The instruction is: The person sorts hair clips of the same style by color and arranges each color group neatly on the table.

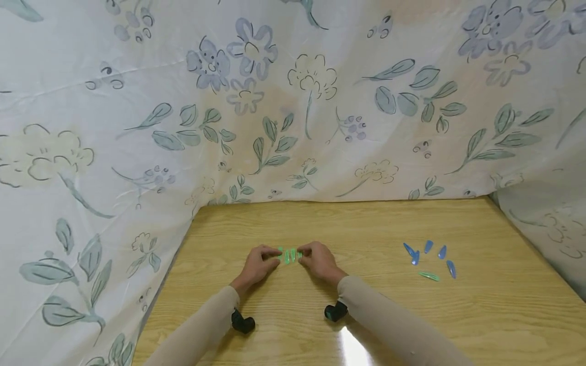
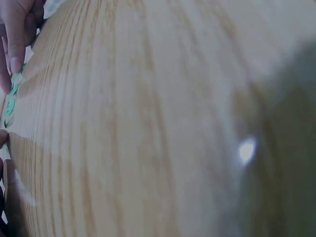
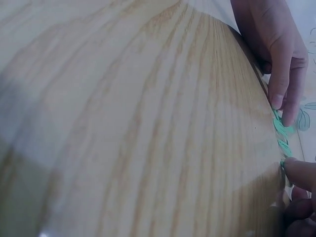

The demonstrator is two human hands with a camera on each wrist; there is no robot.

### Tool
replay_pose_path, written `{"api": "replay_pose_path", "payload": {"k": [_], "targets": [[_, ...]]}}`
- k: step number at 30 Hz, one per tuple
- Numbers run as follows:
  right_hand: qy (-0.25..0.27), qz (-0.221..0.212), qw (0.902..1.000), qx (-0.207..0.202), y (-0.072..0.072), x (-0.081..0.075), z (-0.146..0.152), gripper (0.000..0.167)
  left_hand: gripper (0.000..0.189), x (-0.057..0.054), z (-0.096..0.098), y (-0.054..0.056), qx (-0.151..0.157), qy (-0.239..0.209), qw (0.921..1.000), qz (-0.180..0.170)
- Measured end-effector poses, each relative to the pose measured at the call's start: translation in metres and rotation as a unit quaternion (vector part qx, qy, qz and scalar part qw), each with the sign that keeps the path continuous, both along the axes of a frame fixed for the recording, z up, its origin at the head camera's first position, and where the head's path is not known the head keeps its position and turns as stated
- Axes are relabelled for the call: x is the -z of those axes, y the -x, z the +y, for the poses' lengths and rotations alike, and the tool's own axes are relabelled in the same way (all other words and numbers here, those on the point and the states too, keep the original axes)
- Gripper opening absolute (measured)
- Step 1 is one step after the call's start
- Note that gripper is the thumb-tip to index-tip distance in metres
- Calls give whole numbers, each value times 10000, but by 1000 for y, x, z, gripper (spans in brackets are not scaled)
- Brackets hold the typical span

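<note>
Several green snap hair clips stand side by side in a short row on the wooden table, among them a middle clip [image 1: 293, 254]. At the row's left end my left hand [image 1: 259, 263] pinches the outermost green clip [image 1: 280, 250] between thumb and forefinger. My right hand [image 1: 322, 262] does the same with the green clip [image 1: 299, 254] at the right end, mostly covered by its fingertips. Both wrist views catch the row only at the edge, with green clips [image 3: 283, 129] between the fingers of the two hands.
To the right on the table [image 1: 366, 284] lie several blue hair clips [image 1: 428, 246], two of them touching. One more green clip [image 1: 429, 276] is just below them. A flower-patterned cloth [image 1: 339, 168] hangs behind the table and along both sides.
</note>
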State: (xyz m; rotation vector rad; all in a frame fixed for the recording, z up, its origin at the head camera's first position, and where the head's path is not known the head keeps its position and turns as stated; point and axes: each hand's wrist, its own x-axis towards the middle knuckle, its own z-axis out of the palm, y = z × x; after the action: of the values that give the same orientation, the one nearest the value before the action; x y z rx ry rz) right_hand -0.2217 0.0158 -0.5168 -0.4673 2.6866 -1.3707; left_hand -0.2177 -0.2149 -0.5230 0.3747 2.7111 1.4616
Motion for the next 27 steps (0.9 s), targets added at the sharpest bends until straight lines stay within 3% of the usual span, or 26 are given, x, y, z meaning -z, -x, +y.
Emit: {"api": "replay_pose_path", "payload": {"k": [5,22,27], "targets": [[51,-108,9999,-49,-2,0,0,29,17,2,-1,-1,1,-16,10000,11],[942,-56,9952,-256,2,6,9,32,17,2,-1,-2,64,33,9999,136],[943,29,9954,-169,-5,2,13,32,16,1,-3,-2,24,26,9999,124]]}}
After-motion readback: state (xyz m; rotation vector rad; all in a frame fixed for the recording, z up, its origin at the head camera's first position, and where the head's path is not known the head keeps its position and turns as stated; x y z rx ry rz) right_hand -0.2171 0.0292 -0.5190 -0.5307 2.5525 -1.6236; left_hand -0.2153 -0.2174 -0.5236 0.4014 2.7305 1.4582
